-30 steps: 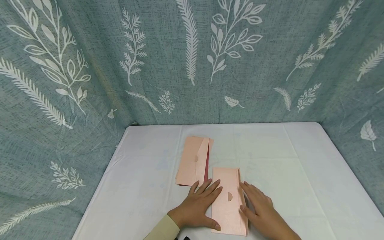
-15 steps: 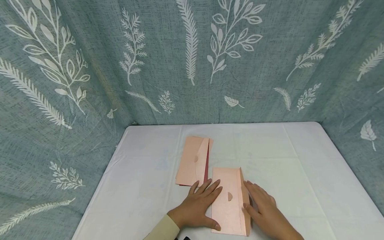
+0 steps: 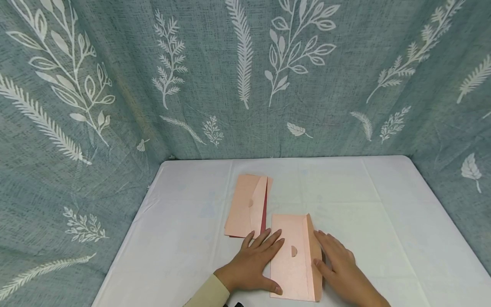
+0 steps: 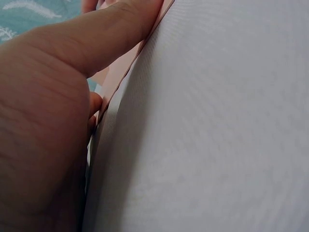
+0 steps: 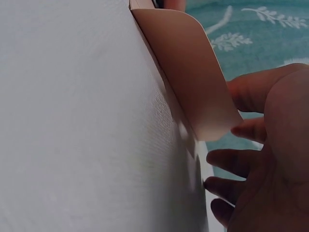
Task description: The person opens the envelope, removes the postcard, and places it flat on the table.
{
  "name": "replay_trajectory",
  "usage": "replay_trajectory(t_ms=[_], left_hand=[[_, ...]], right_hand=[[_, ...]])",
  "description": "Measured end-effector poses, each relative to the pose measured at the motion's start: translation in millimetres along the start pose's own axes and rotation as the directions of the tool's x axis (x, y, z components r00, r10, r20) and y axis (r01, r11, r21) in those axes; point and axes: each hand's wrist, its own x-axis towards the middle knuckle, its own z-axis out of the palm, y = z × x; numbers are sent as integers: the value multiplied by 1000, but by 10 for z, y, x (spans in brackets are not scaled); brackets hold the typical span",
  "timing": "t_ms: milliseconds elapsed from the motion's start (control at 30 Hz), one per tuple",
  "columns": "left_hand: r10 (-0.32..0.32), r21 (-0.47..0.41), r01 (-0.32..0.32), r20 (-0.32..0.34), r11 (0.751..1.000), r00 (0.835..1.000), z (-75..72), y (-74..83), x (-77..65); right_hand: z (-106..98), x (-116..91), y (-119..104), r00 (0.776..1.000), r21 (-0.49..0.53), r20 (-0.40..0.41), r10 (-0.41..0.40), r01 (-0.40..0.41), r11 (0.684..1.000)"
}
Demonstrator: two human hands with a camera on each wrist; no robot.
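Note:
A pale pink envelope (image 3: 288,256) lies on the white table, a small half-round tab mark on its face. Its side flap (image 3: 313,260) stands angled up and outward along the right edge; the right wrist view shows this flap (image 5: 186,67) tilted above the cloth. My left hand (image 3: 251,264) rests with spread fingers across the envelope's left edge, thumb on its lower left corner. My right hand (image 3: 339,266) is at the flap's outer edge, thumb and index fingertip touching it at separate places, other fingers extended. In the left wrist view the left thumb (image 4: 111,38) lies along the envelope's edge.
Further back, beyond the left fingertips, lies a small stack of similar pink envelopes (image 3: 245,204), with a dark red strip showing at its right side. A white cloth covers the table (image 3: 184,221). Blue-green leaf-patterned curtains (image 3: 215,76) hang behind and at both sides.
The right hand has shifted slightly to the right, and the flap has swung further outward with it, showing more of its inner surface. The left hand has stayed in place.

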Motion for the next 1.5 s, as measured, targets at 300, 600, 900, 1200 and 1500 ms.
replay_trajectory(t_ms=[300, 600, 900, 1200, 1500], left_hand=[[2, 7, -2, 1, 1000, 1000, -8, 3, -10], [2, -9, -2, 8, 1000, 1000, -32, 13, -14], [6, -5, -6, 2, 1000, 1000, -5, -2, -15], [6, 12, -6, -9, 1000, 1000, 24, -1, -20], [-1, -14, 0, -10, 1000, 1000, 8, 6, -20]], right_hand=[[-32, -8, 37, 1000, -6, -1, 23, -23, 1000], [-43, -11, 73, 1000, -9, 2, 31, -31, 999], [-35, -34, 109, 997, -32, 28, 67, -66, 997], [2, -60, 147, 997, -100, 32, 69, -66, 993], [9, -77, 156, 997, -131, 37, 64, -59, 990]])
